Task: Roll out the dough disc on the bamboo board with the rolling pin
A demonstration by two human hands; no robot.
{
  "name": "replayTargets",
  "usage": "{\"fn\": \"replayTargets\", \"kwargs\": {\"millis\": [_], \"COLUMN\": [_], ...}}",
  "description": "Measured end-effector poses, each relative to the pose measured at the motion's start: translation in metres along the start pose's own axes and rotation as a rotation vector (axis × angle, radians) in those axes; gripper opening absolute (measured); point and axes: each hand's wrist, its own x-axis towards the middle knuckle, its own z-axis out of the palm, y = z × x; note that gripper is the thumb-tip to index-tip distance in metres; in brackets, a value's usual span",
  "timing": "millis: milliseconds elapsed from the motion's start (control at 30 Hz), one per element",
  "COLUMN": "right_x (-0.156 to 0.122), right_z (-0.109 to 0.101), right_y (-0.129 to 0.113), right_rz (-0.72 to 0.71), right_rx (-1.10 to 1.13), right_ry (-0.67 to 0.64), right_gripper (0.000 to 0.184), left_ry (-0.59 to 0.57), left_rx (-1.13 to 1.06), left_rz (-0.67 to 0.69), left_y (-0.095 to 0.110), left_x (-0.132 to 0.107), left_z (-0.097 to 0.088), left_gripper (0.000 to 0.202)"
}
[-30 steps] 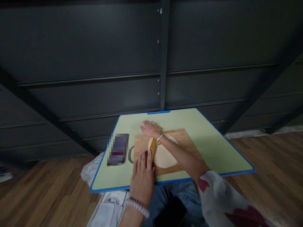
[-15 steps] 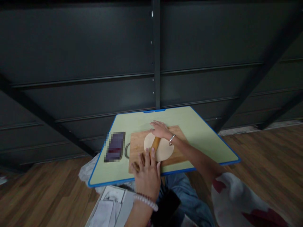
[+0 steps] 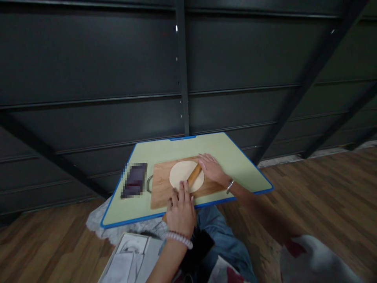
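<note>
A thin round sheet of dough (image 3: 180,173) lies on a wooden cutting board (image 3: 160,186) with a metal handle at its left end. Slanting across the right part of the dough is a wooden rolling pin (image 3: 194,175). My left hand (image 3: 181,212) rests over the pin's near end, fingers stretched along it; the pin's tip (image 3: 164,217) pokes out by the palm. At the far end, my right hand (image 3: 212,169) lies flat over the pin with its fingers extended. The palms hide both ends of the pin in part.
Under the board is a pale green folding table (image 3: 244,175) with a blue rim. A dark, pixelated flat object (image 3: 134,181) lies left of the board. Below the table stand an open box with papers (image 3: 120,267) and my knees. A dark panelled wall (image 3: 118,59) rises behind.
The rolling pin has moved rightward across the dough, with both hands on it. My right hand has shifted from the dough's far edge to its right side. The camera view has turned slightly.
</note>
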Motion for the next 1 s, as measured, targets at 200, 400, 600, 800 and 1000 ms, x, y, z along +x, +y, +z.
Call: {"fn": "replayTargets", "kwargs": {"millis": [200, 400, 600, 800, 1000], "right_x": [-0.033, -0.063, -0.054, -0.009, 0.045], "right_z": [-0.017, -0.027, -0.02, -0.007, 0.005], "right_y": [0.0, -0.013, -0.028, -0.014, 0.0], "right_rz": [-0.049, -0.023, -0.066, -0.07, -0.042], "right_rx": [-0.042, -0.061, -0.034, 0.011, 0.004], "right_ry": [0.065, 0.061, 0.048, 0.041, -0.018], "right_gripper": [0.043, 0.045, 0.055, 0.056, 0.052], "left_ry": [0.018, 0.008, -0.04, -0.15, -0.292], "left_rx": [0.025, 0.012, 0.024, -0.015, -0.143], "left_rz": [0.016, 0.11, 0.056, 0.025, 0.055], "left_y": [-0.023, -0.049, -0.053, -0.061, -0.07], "left_x": [0.021, 0.029, 0.054, 0.109, 0.169], "left_z": [0.006, 0.014, 0.02, 0.032, 0.047], "left_gripper": [0.049, 0.048, 0.056, 0.058, 0.064]}}
